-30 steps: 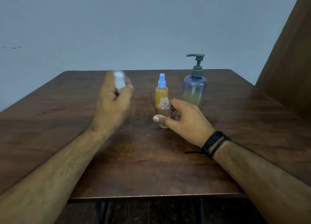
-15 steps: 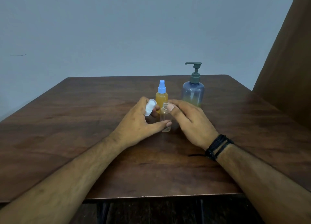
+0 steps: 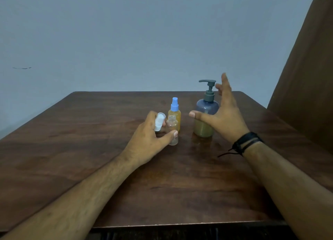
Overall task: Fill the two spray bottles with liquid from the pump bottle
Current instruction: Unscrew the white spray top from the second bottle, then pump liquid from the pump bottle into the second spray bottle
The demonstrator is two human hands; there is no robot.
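A small clear spray bottle (image 3: 172, 125) stands uncapped on the table, looking empty. My left hand (image 3: 149, 140) holds it between thumb and fingers, and the same hand keeps the white spray cap (image 3: 159, 121) between its fingers. Right behind stands a second spray bottle (image 3: 175, 116) with a blue nozzle and yellow liquid inside. To the right is the blue pump bottle (image 3: 205, 113) with a grey pump head and yellowish liquid in its lower half. My right hand (image 3: 223, 113) is spread open in front of the pump bottle's right side, near the pump; contact is unclear.
Everything stands on a dark wooden table (image 3: 162, 176) against a pale blue wall. A brown panel (image 3: 310, 77) rises at the right. A black cord bracelet (image 3: 245, 143) is on my right wrist.
My right hand let go of the clear bottle and rose to the right, beside the pump bottle. My left hand took over the clear bottle, still holding the white cap.
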